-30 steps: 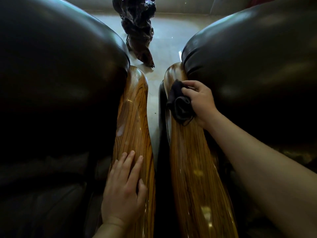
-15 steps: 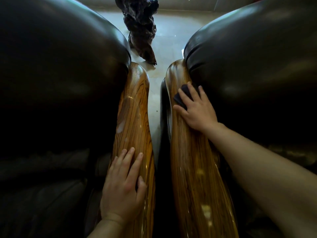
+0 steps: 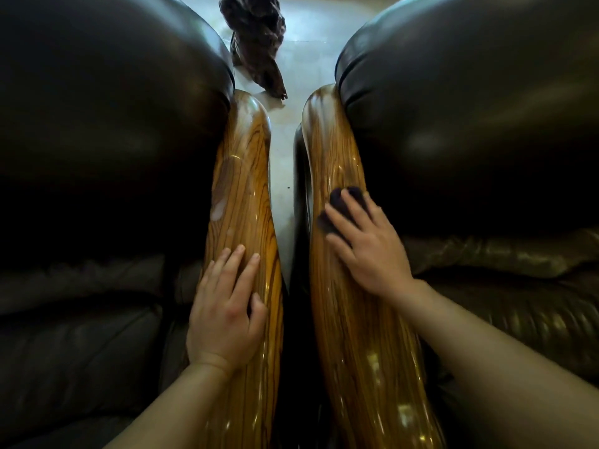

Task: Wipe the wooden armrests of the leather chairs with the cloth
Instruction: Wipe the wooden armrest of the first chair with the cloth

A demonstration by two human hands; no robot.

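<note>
The right hand [image 3: 369, 244] has slid the cloth [image 3: 340, 205] back from the right armrest's [image 3: 343, 147] far end, fingers spread pressing it; left hand [image 3: 227, 306] rests flat, fingers together, on the left armrest [image 3: 243, 176], seemingly smudged and unwiped.

no text, no labels — nothing readable

Single head-worn wide-angle view, looking forward and steeply down. Positioned above the narrow gap between two dark leather chairs [image 3: 107, 131], close to both. Left armrest [image 3: 241, 176] and right armrest [image 3: 337, 150] run up the frame centre; both forearms enter from the bottom edge. Pale floor [image 3: 311, 30] at top centre, farthest away. Strong barrel distortion at the edges. No second view.
</note>
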